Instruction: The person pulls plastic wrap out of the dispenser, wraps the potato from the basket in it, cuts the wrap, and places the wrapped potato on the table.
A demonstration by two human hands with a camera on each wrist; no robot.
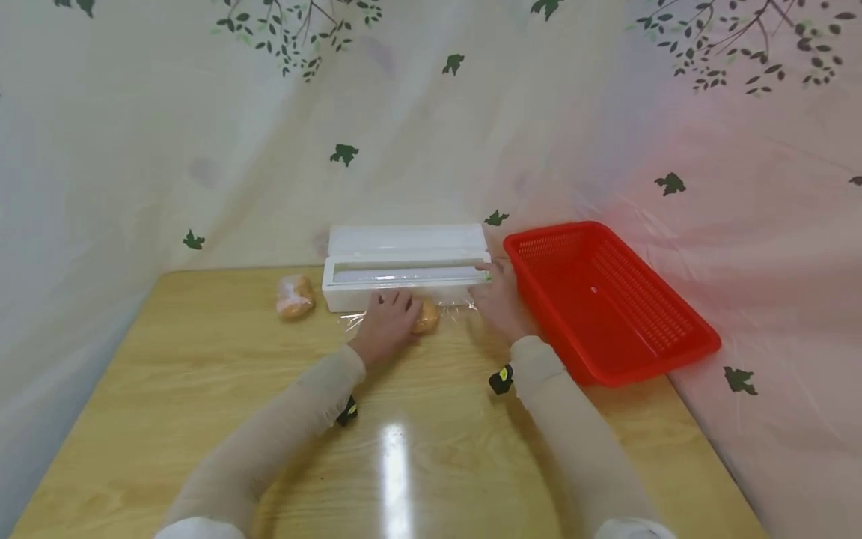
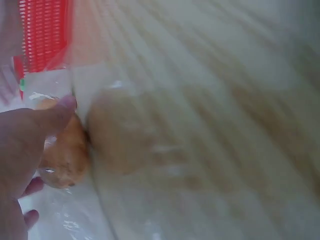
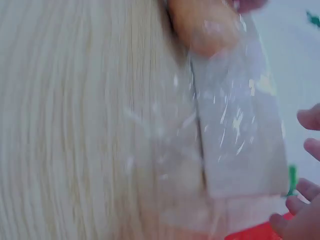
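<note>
The left hand [image 1: 387, 323] is lying over an orange bun [image 1: 427, 317], thumb curled against it, on a sheet of clear wrap [image 1: 458, 308]. The right hand [image 1: 498, 298] is touching the green end of the white wrap box [image 1: 404, 268] at 12 o'clock; I cannot tell its grip. A red basket [image 1: 663, 340] is sitting at 3 o'clock. A wrapped bun [image 1: 294, 297] is lying on the table [image 1: 202, 389] at 9 o'clock.
</note>
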